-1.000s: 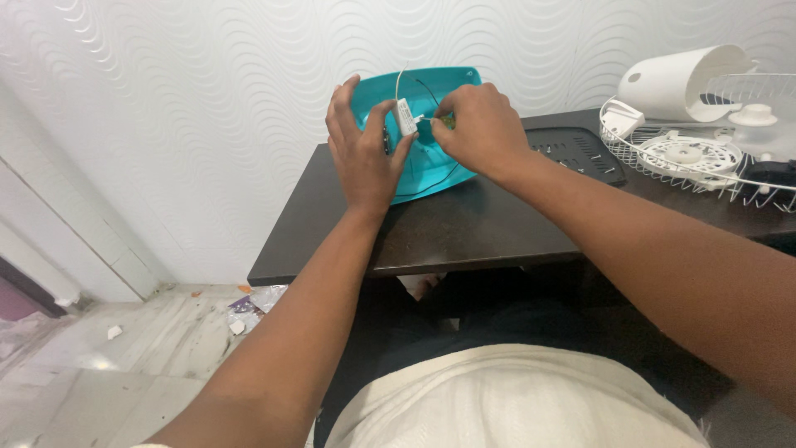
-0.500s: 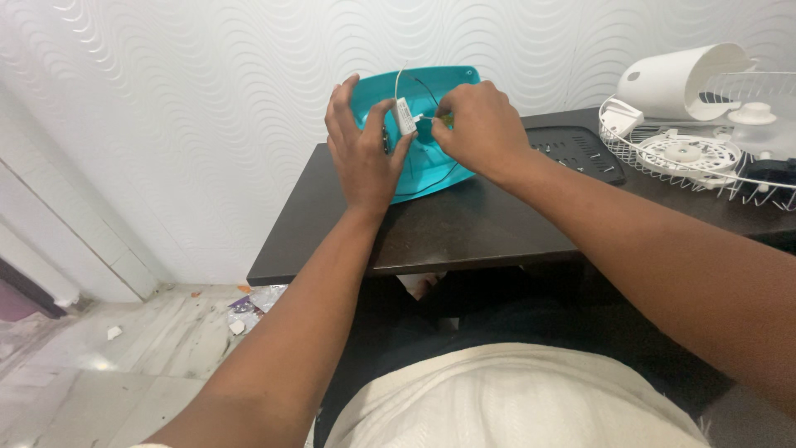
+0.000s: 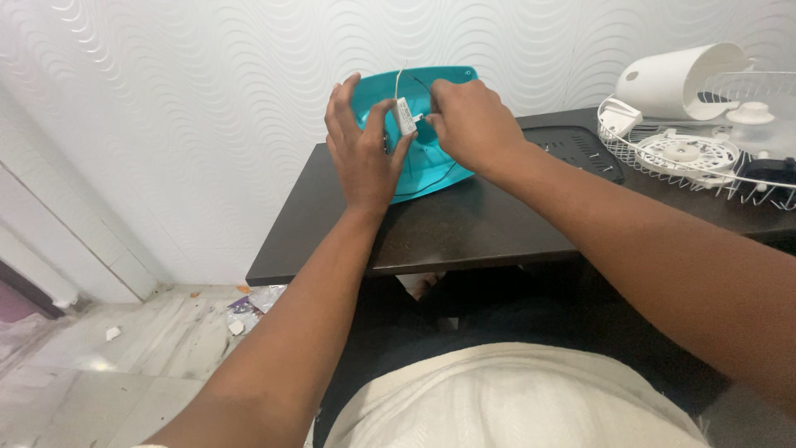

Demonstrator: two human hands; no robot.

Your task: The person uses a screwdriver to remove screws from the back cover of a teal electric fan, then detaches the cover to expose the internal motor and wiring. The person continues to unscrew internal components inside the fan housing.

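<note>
I see a small white block (image 3: 405, 116) with thin wires pinched between the thumb and fingers of my left hand (image 3: 362, 149), held over the teal plastic shell (image 3: 431, 170). My right hand (image 3: 470, 124) is closed, fingertips nipping something at the block's right side. The shell stands tilted at the dark table (image 3: 464, 224) and its back-left corner, against the wavy white wall (image 3: 166, 99). Bare tabletop lies toward me; a black tray (image 3: 580, 149) and white wire fan guard (image 3: 688, 158) crowd the right.
</note>
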